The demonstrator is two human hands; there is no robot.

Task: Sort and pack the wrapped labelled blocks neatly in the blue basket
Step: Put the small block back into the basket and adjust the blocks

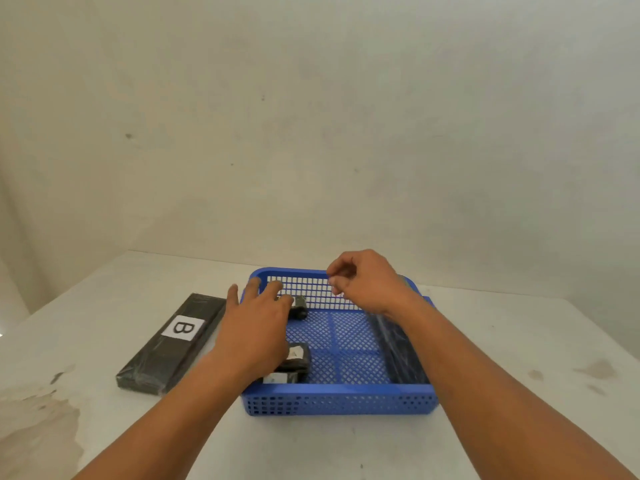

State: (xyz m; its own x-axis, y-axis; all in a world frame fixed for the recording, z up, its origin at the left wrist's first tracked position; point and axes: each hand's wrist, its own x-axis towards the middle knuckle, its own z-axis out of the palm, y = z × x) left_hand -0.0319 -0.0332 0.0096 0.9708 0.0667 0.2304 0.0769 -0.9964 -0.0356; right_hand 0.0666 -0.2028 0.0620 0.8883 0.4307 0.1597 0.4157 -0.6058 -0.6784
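Though partly hidden: the left hand [254,329] covers most of the small blocks at the basket's 9 o'clock side; their labels cannot be read.
Basket [341,400]: blue, latticed, on the white tabletop [519,358], middle of the view.
Long block [173,339]: black-wrapped, marked B, flat on the tabletop at 9 o'clock of the basket, long axis running from 7 to 1 o'clock.
Second long block [398,348]: inside the basket along its 3 o'clock wall, pointing near to far, half hidden by the right forearm.
Small blocks: one [299,308] at the far corner, one [294,363] nearer.
Left hand: palm down, fingers spread, holding nothing that shows.
Right hand [367,282]: raised over the far rim, fingers curled loosely, empty.
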